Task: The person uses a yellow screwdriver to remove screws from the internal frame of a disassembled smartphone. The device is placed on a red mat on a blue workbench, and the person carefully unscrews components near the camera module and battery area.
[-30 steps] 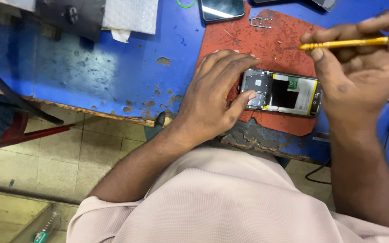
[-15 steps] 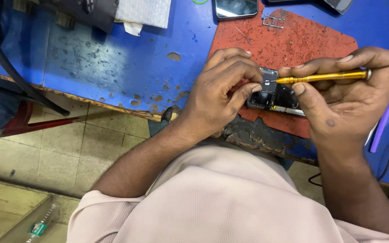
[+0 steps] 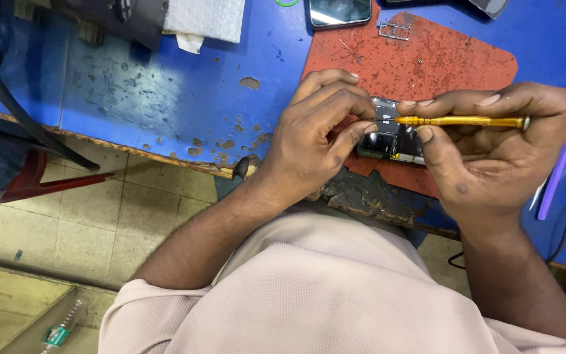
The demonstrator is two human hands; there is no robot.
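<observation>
Phone (image 3: 391, 137), opened with its back off and circuitry exposed, lies flat on the worn red mat (image 3: 440, 59) near the front edge of the blue bench (image 3: 152, 85). Left hand (image 3: 319, 131) curls over its left end, fingertips pinched down on the frame to pin it. Right hand (image 3: 492, 144) holds a slim yellow screwdriver (image 3: 460, 121) between thumb and fingers, shaft nearly level, tip resting at the phone's upper left part. Judgement: the device is light, thin and rigid, but the bare board and connectors are fragile; best gripped by the side rails, never on the components. The driver is smooth metal and may roll in the fingers. Bench edge just below the mat is chipped and ragged, with tiled floor (image 3: 99, 223) beyond, so a slip toward the body risks a drop. Open mat lies above; a small metal tray (image 3: 394, 29), a second phone (image 3: 339, 12) and a purple tool (image 3: 555, 180) sit well apart.
</observation>
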